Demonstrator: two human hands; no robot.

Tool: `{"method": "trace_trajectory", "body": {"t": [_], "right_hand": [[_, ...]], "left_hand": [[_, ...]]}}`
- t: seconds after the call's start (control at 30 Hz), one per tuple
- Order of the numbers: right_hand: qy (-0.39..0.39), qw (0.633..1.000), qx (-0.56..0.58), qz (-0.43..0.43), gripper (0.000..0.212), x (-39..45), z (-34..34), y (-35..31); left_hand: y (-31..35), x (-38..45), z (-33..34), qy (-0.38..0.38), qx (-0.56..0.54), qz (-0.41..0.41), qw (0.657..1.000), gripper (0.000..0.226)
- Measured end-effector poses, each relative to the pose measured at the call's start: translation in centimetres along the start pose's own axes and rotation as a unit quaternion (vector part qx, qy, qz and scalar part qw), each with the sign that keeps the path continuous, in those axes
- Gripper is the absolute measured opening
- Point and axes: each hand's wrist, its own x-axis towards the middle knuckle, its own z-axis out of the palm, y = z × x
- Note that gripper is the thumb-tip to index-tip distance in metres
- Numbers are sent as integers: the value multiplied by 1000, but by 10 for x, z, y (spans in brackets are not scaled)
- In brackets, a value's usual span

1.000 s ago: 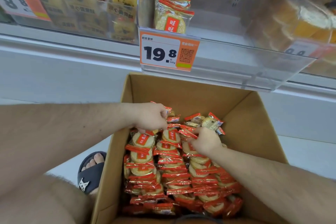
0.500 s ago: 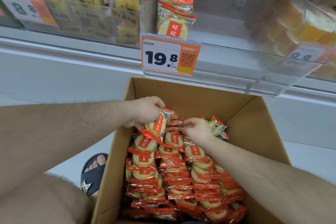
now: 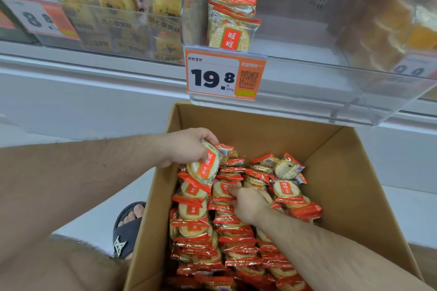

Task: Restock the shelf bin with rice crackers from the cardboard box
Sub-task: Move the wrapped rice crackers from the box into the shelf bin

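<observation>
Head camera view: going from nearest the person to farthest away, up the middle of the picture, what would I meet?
Packed rows of rice crackers in the cardboard box → right hand reaching among them → the box's far wall → orange price tag → clear shelf bin → short stack of crackers inside it.

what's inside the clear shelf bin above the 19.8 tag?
One short row of rice cracker packs standing on edge at the left of the shelf bin; the rest shows bare bin floor. How far back the row runs is hidden by the front pack.
</observation>
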Motion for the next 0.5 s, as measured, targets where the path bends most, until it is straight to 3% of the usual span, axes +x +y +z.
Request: {"method": "trace_trajectory", "body": {"t": [0.17, 0.27, 0.37, 0.5], "right_hand": [[34, 996, 81, 25, 41, -35, -33, -3], [106, 989, 104, 13, 35, -74, -66, 0], [214, 970, 107, -41, 42, -115, -89, 1], [321, 931, 85, -152, 49, -143, -102, -8]], "left_hand": [[1, -6, -1, 5, 9, 15, 1000, 38], [3, -13, -3, 8, 19, 36, 999, 32], [4, -17, -4, 18, 6, 54, 998, 19], [14, -27, 0, -3, -81, 66, 994, 36]]}}
